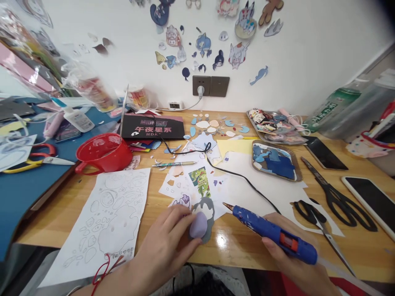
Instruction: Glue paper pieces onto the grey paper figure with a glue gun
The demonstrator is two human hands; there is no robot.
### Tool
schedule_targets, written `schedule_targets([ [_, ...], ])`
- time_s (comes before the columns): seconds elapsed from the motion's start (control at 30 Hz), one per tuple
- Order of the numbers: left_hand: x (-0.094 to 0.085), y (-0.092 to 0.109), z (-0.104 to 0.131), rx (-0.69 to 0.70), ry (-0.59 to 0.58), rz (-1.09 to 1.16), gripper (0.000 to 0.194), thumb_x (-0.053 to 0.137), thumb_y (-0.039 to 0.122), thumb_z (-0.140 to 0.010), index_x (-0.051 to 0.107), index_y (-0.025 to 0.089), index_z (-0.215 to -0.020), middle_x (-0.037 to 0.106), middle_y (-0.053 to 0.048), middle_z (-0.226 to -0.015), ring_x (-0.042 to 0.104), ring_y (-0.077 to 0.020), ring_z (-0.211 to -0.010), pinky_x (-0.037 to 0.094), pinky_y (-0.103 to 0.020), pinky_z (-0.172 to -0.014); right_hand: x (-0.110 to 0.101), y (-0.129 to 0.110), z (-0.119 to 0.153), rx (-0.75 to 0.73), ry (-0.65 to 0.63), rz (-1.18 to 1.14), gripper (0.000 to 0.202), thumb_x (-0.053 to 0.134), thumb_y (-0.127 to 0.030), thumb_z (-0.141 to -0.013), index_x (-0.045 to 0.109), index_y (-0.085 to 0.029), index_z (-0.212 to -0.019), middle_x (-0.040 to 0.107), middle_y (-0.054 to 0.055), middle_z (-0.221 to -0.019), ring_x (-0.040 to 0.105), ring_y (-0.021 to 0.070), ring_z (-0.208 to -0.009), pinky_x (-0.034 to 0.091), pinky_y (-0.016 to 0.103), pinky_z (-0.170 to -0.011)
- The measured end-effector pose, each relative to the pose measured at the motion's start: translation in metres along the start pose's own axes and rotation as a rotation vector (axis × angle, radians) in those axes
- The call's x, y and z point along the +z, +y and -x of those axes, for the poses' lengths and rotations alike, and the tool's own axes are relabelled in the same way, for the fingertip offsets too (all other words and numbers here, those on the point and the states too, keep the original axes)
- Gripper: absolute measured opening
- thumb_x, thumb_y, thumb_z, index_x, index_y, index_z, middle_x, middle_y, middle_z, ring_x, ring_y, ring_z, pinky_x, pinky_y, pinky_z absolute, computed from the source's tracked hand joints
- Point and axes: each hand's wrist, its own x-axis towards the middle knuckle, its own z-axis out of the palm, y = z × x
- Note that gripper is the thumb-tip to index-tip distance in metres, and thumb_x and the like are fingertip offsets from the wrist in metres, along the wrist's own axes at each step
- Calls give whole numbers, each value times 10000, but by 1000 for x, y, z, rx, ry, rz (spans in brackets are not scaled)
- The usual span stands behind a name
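Note:
In my right hand [296, 259] is a blue hot glue gun [274, 234], its nozzle pointing up and left over the table. My left hand [173, 238] pinches a small lilac oval paper piece [199, 225] between thumb and fingers. Behind that oval lies a dark grey paper cutout [210, 224] with a white shape on it; whether the two touch I cannot tell. A purple-and-white paper figure [183, 201] is partly covered by my left fingers. A green printed card [200, 181] lies just beyond the cutout.
A sheet of pencil outlines [114, 222] lies at left, near a red cup [103, 152]. Black scissors [336, 197] and phones [370, 201] are at right. A tray of blue paper scraps [276, 160] sits beyond the glue gun. A black cord [243, 176] crosses the papers.

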Motion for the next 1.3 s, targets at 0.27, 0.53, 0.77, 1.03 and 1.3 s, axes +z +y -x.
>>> schedule_targets([
  [0.27, 4, -1, -14, -35, -45, 47, 428, 611, 205, -778, 510, 164, -1192, 520, -135, -1183, 430, -297, -1164, 384, -537, -999, -1, 7, 3, 2, 178, 36, 123, 537, -367, -822, 579, -257, -786, 571, -3, -664, 533, 179, -564, 410, 294, -553],
  [0.53, -4, 1, -19, 76, -181, 250, 683, 494, 18, -704, 358, 221, -1342, 550, -75, -1253, 470, -212, -1197, 189, -544, -1122, -3, 12, 1, 11, 134, 7, 165, 524, -407, -826, 569, -263, -759, 566, -1, -655, 493, 166, -515, 412, 308, -566],
  [0.77, 1, 2, -15, 14, -47, 107, 375, 562, 147, -803, 534, 217, -1171, 575, -81, -1155, 502, -244, -1092, 301, -526, -1048, -6, 6, -9, -7, -25, 45, 169, 502, -361, -827, 557, -248, -715, 603, 7, -660, 573, 184, -582, 455, 281, -504],
  [1.03, 9, 6, -9, -92, 111, 88, 145, 567, 170, -842, 646, 237, -944, 625, -33, -889, 536, -204, -830, 399, -396, -812, -3, 10, -28, 158, -168, 172, 262, 561, -464, -770, 631, -227, -683, 665, 18, -646, 641, 205, -604, 524, 263, -509],
  [1.3, 11, 6, -12, -135, 100, 242, 133, 618, 108, -800, 617, 234, -844, 651, 27, -805, 539, -170, -766, 341, -347, -768, -3, 1, -48, 249, -434, 31, 317, 534, -474, -803, 679, -192, -794, 713, 25, -763, 656, 216, -710, 522, 278, -616],
])
